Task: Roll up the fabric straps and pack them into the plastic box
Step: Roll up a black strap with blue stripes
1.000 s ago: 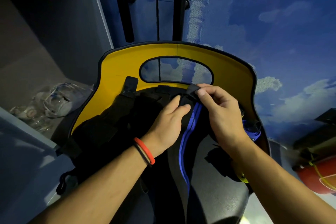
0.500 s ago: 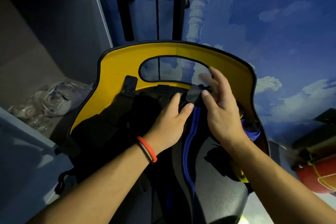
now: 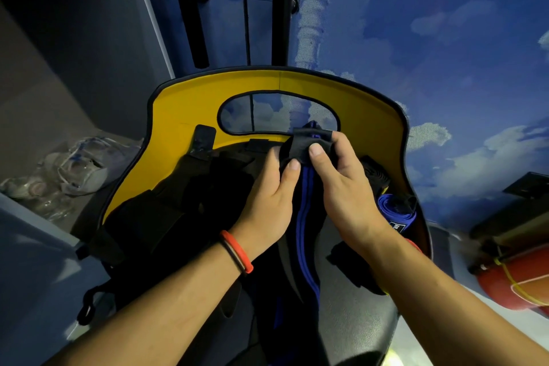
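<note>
A black fabric strap with blue stripes (image 3: 306,217) runs from the bottom of the view up to both hands. Its far end is wound into a small black roll (image 3: 303,142) in front of the yellow chair back (image 3: 184,104). My left hand (image 3: 270,196) pinches the roll from the left with thumb and fingers. My right hand (image 3: 341,175) holds it from the right, thumb on top. A rolled blue strap (image 3: 395,211) lies on the seat to the right of my right hand. No plastic box is in view.
Dark straps and padding (image 3: 178,202) cover the seat's left side. A crumpled clear plastic bag (image 3: 62,169) lies on the grey shelf at left. A red cylinder (image 3: 511,285) sits at the right edge. A blue cloud-painted wall stands behind the chair.
My right hand opened its fingers above the roll half a second ago and has closed on it again. The roll sits slightly higher and looks thicker. The left hand stayed on it.
</note>
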A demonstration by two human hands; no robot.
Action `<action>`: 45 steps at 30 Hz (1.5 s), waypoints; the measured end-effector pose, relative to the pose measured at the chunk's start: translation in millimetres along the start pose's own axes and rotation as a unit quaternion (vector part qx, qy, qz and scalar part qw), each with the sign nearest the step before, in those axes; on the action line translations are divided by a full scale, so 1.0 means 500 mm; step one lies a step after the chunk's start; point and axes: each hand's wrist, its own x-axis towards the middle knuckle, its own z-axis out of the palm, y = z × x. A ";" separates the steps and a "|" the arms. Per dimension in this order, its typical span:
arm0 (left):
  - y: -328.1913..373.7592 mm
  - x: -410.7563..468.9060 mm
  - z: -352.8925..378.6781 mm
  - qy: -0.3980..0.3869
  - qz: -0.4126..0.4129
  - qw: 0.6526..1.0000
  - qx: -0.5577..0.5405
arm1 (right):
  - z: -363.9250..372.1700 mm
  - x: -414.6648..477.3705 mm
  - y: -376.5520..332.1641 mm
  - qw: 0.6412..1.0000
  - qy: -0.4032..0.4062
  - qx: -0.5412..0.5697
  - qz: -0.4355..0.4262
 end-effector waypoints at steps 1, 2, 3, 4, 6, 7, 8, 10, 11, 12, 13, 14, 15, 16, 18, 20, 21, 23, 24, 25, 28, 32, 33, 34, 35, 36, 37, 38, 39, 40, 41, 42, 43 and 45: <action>-0.001 0.002 0.001 -0.002 -0.006 1.000 0.000 | -0.002 0.002 0.000 1.000 0.003 0.002 -0.002; -0.005 0.004 0.003 -0.002 -0.012 1.000 -0.001 | -0.002 0.003 -0.001 1.000 0.009 0.008 -0.002; -0.004 0.004 0.007 -0.001 -0.021 1.000 -0.001 | -0.003 0.004 0.001 1.000 0.018 0.015 0.004; -0.006 0.005 0.012 0.003 -0.030 1.000 -0.005 | -0.004 0.004 0.004 0.999 0.027 0.025 0.016; -0.006 0.008 0.022 0.021 -0.065 0.997 -0.025 | -0.010 0.001 0.013 0.996 0.033 0.041 0.073; -0.008 0.011 0.025 0.033 -0.091 0.995 -0.039 | -0.015 -0.004 0.022 0.992 0.020 0.052 0.116; -0.008 0.017 0.027 0.040 -0.119 0.991 -0.050 | -0.017 -0.009 0.033 0.985 0.001 0.063 0.163; -0.007 0.027 0.025 0.059 -0.155 0.984 -0.058 | -0.014 -0.025 0.056 0.972 -0.036 0.058 0.226; -0.007 0.031 0.024 0.066 -0.162 0.983 -0.056 | -0.010 -0.034 0.068 0.969 -0.041 0.043 0.238; -0.012 0.034 0.024 0.069 -0.171 0.981 -0.050 | -0.005 -0.041 0.075 0.969 -0.039 0.030 0.241; -0.010 0.034 0.026 0.072 -0.182 0.980 -0.045 | -0.001 -0.045 0.083 0.972 -0.027 0.014 0.234; -0.012 0.034 0.029 0.076 -0.195 0.977 -0.045 | 0.002 -0.049 0.089 0.973 -0.011 0.001 0.228; -0.012 0.033 0.034 0.075 -0.204 0.975 -0.043 | 0.002 -0.050 0.094 0.976 0.005 -0.011 0.219; -0.015 0.035 0.039 0.070 -0.211 0.974 -0.043 | 0.001 -0.049 0.098 0.977 0.024 -0.019 0.211; -0.016 0.035 0.049 0.058 -0.230 0.970 -0.047 | -0.002 -0.044 0.103 0.979 0.053 -0.025 0.197; -0.027 0.034 0.058 0.055 -0.249 0.965 -0.056 | -0.001 -0.039 0.111 0.979 0.069 -0.036 0.187; -0.037 0.034 0.062 0.060 -0.257 0.963 -0.056 | 0.000 -0.038 0.117 0.979 0.075 -0.047 0.184; -0.061 0.030 0.069 0.076 -0.278 0.956 -0.047 | 0.001 -0.033 0.129 0.976 0.075 -0.062 0.193; -0.069 0.028 0.071 0.080 -0.286 0.954 -0.045 | -0.001 -0.032 0.137 0.974 0.068 -0.052 0.212; -0.076 0.030 0.070 0.072 -0.286 0.955 -0.040 | -0.003 -0.034 0.141 0.968 0.053 -0.020 0.244; -0.105 0.050 0.055 0.064 -0.292 0.954 -0.032 | -0.004 -0.056 0.171 0.937 0.007 0.063 0.344; -0.148 0.062 0.047 0.043 -0.361 0.930 -0.056 | 0.007 -0.092 0.223 0.945 0.034 0.009 0.324; -0.156 0.058 0.051 0.032 -0.376 0.924 -0.065 | 0.005 -0.091 0.227 0.945 0.042 0.001 0.324; -0.162 0.048 0.058 0.019 -0.391 0.918 -0.062 | 0.002 -0.085 0.237 0.942 0.056 -0.012 0.329; -0.167 0.037 0.066 0.007 -0.401 0.914 -0.052 | 0.000 -0.081 0.237 0.938 0.064 -0.024 0.340; -0.180 0.028 0.074 -0.002 -0.406 0.913 -0.031 | -0.005 -0.073 0.256 0.933 0.073 -0.033 0.350; -0.185 0.020 0.081 -0.001 -0.402 0.916 -0.007 | -0.008 -0.067 0.260 0.925 0.078 -0.036 0.371; -0.192 0.015 0.088 0.002 -0.395 0.919 0.013 | -0.008 -0.065 0.262 0.917 0.081 -0.028 0.390; -0.198 0.018 0.091 0.007 -0.389 0.921 0.033 | -0.007 -0.066 0.255 0.907 0.081 -0.013 0.413; -0.198 0.025 0.091 0.007 -0.382 0.923 0.048 | -0.006 -0.069 0.250 0.896 0.077 0.007 0.437; -0.191 0.037 0.090 0.002 -0.378 0.924 0.058 | -0.004 -0.077 0.238 0.885 0.071 0.031 0.460; -0.184 0.052 0.090 -0.005 -0.373 0.926 0.062 | -0.004 -0.087 0.239 0.877 0.058 0.050 0.474; -0.179 0.066 0.090 -0.008 -0.368 0.927 0.069 | -0.005 -0.099 0.237 0.874 0.045 0.054 0.481; -0.172 0.083 0.091 -0.017 -0.349 0.934 0.073 | -0.006 -0.126 0.241 0.884 0.039 0.019 0.465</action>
